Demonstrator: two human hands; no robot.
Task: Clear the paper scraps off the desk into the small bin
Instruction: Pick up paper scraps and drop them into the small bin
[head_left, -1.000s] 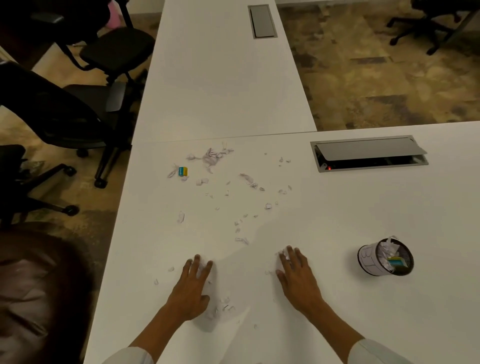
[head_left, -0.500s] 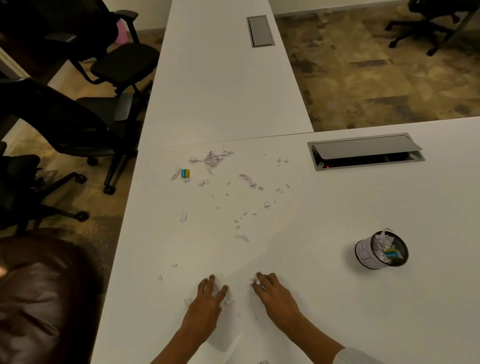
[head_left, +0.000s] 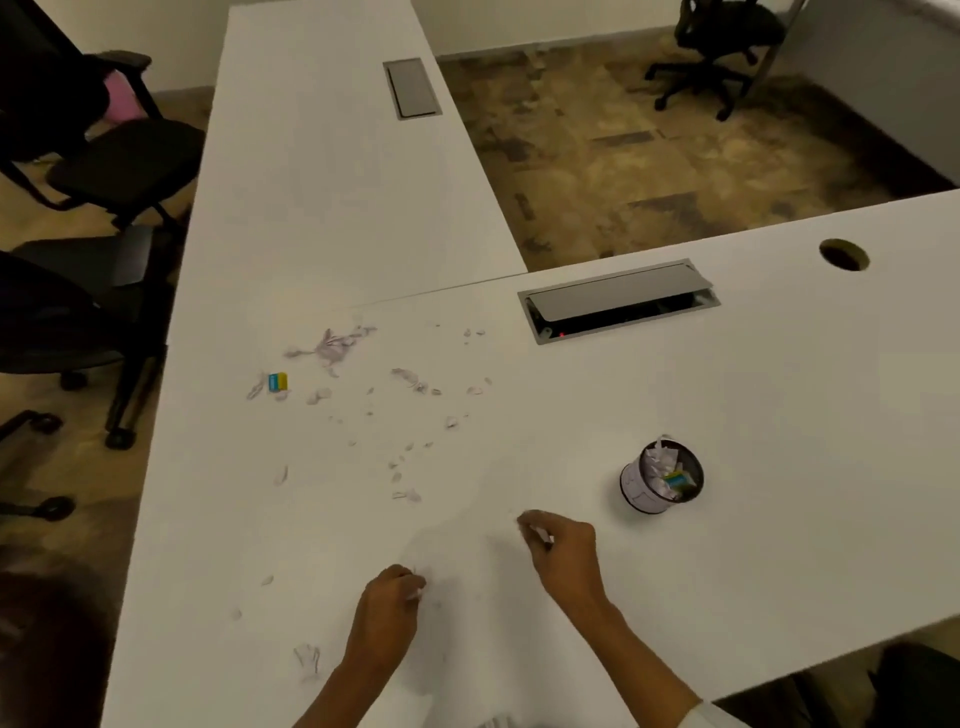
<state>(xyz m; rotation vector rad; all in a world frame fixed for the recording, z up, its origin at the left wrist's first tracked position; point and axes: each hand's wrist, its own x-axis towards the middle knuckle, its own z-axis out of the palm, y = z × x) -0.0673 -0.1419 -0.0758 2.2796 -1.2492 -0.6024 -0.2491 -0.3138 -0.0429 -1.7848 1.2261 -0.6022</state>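
Observation:
Small white paper scraps (head_left: 332, 347) lie scattered over the left part of the white desk (head_left: 779, 415), with a blue and yellow piece (head_left: 278, 382) among them. The small round bin (head_left: 661, 478) stands to the right, holding crumpled paper and a coloured piece. My left hand (head_left: 387, 613) is near the front edge, fingers curled around white scraps. My right hand (head_left: 563, 553) is lifted a little, left of and nearer than the bin, fingers pinched on white scraps. A few scraps (head_left: 306, 657) lie left of my left hand.
A grey cable hatch (head_left: 618, 301) is set in the desk behind the bin, and a round cable hole (head_left: 844, 254) at the far right. A second desk (head_left: 332, 156) runs away ahead. Black office chairs (head_left: 93, 171) stand along the left.
Both hands went from flat on the desk to drawing together and closing on scraps. The right hand has lifted and moved right toward the bin. The view has shifted right.

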